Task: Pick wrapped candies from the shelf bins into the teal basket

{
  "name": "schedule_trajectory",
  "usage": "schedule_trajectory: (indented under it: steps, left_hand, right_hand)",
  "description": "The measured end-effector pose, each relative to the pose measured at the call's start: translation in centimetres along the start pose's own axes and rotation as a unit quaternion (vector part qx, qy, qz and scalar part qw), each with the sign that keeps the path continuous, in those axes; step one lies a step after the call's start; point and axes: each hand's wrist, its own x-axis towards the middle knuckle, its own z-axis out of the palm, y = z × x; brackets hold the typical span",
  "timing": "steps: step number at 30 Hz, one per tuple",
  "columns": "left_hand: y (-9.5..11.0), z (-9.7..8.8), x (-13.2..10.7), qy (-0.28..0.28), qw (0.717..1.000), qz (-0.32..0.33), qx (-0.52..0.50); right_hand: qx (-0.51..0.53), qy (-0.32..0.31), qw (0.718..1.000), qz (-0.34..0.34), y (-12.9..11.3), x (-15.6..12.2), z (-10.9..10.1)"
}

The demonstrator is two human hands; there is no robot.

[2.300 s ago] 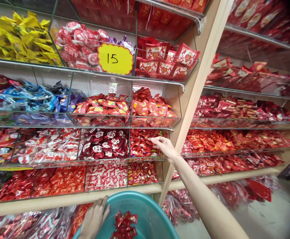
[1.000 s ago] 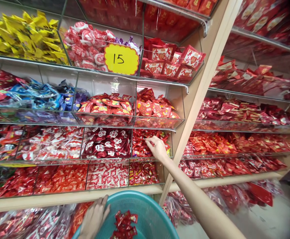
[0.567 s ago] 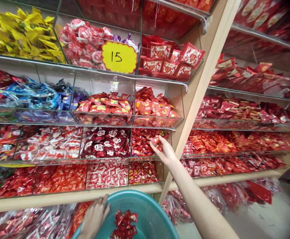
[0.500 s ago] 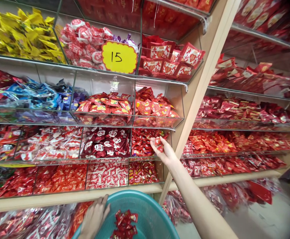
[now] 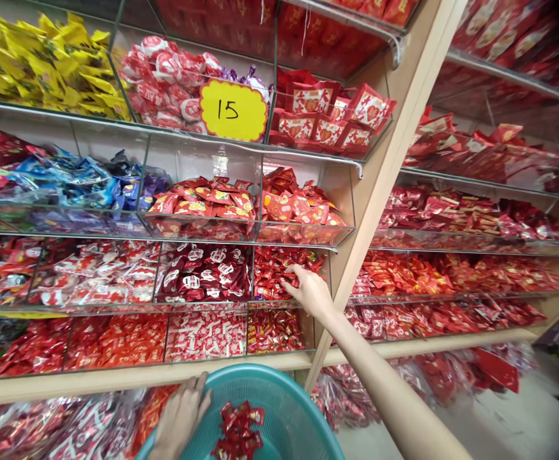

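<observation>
In the lower middle stands a teal plastic basket (image 5: 289, 390) with a small heap of red-wrapped candies (image 5: 238, 427) in it. My left hand (image 5: 181, 415) holds the basket's left rim, fingers bent over the edge. My right hand (image 5: 310, 294) reaches into a clear bin of small red-wrapped candies (image 5: 272, 271) at the right end of a shelf. It is turned palm down, with thumb and fingertips apart, just over the candies. Its palm is hidden, and no candy shows in its fingers.
Clear dividers split the shelves into bins: dark red candies (image 5: 205, 275) to the left, red-orange packets (image 5: 298, 207) above. A yellow price sign (image 5: 234, 110) reads 15. A wooden upright (image 5: 379, 172) stands right of my right hand. Bagged goods (image 5: 82, 428) lie under the bottom shelf.
My right hand, which was palm up with red candies in it, has turned palm down over the same bin. My left hand keeps its hold on the basket.
</observation>
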Motion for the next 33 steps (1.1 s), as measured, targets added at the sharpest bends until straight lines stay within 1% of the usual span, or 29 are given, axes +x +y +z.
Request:
schedule_trajectory:
  steps: [1, 3, 6, 9, 13, 16, 19, 22, 24, 25, 27, 28, 29, 30, 31, 33]
  left_hand:
    - [0.0, 0.1, 0.0, 0.005, 1.0, 0.001, 0.002]
    - [-0.1, 0.3, 0.0, 0.015, 1.0, 0.002, 0.0]
    - [-0.4, 0.7, 0.0, 0.024, 1.0, 0.004, -0.002]
    - [-0.5, 0.9, -0.1, 0.025, 1.0, 0.004, 0.011]
    - [-0.5, 1.1, -0.2, 0.025, 0.999, -0.002, 0.024]
    - [-0.5, 1.3, -0.1, 0.026, 0.999, -0.01, 0.022]
    - [-0.5, 1.3, 0.1, 0.023, 1.0, -0.01, 0.013]
    - [-0.5, 1.0, 0.0, 0.022, 1.0, -0.004, 0.005]
    - [-0.5, 0.8, 0.0, 0.016, 1.0, -0.007, 0.004]
    - [-0.4, 0.8, 0.0, 0.012, 1.0, -0.01, 0.003]
    - [-0.4, 0.6, 0.0, 0.005, 1.0, -0.011, 0.0]
    - [-0.4, 0.6, 0.0, 0.005, 1.0, -0.009, -0.003]
    - [-0.3, 0.5, 0.0, 0.005, 1.0, -0.008, -0.007]
    - [-0.2, 0.4, 0.0, 0.005, 1.0, -0.007, -0.01]
    - [-0.1, 0.2, 0.0, 0.005, 1.0, -0.007, -0.012]
    - [0.1, -0.2, -0.1, 0.003, 1.0, -0.006, -0.013]
  right_hand:
    - [-0.063, -0.023, 0.998, -0.022, -0.1, -0.1, 0.1]
    - [-0.151, -0.057, 0.986, -0.039, -0.4, -0.2, 0.4]
    - [-0.23, -0.078, 0.969, -0.043, -0.6, -0.2, 0.9]
    - [-0.254, -0.074, 0.963, -0.054, -0.4, 0.0, 1.3]
    - [-0.244, -0.059, 0.966, -0.063, -0.1, 0.0, 1.6]
    - [-0.207, -0.039, 0.974, -0.079, 0.0, 0.0, 1.8]
    - [-0.127, 0.004, 0.988, -0.084, 0.1, 0.0, 2.1]
    - [0.001, 0.064, 0.995, -0.082, 0.2, 0.4, 2.3]
    - [0.103, 0.111, 0.986, -0.075, 0.1, 0.5, 2.2]
    - [0.157, 0.132, 0.977, -0.06, -0.1, 0.5, 2.1]
    - [0.284, 0.154, 0.946, 0.002, -0.8, 0.1, 1.9]
    - [0.357, 0.146, 0.921, 0.045, -1.3, -0.3, 1.8]
    - [0.433, 0.126, 0.888, 0.087, -1.9, -0.9, 1.7]
    - [0.508, 0.098, 0.846, 0.125, -2.4, -1.7, 1.8]
    - [0.577, 0.065, 0.799, 0.157, -3.0, -2.6, 1.9]
    - [0.677, -0.008, 0.704, 0.215, -3.8, -4.7, 2.8]
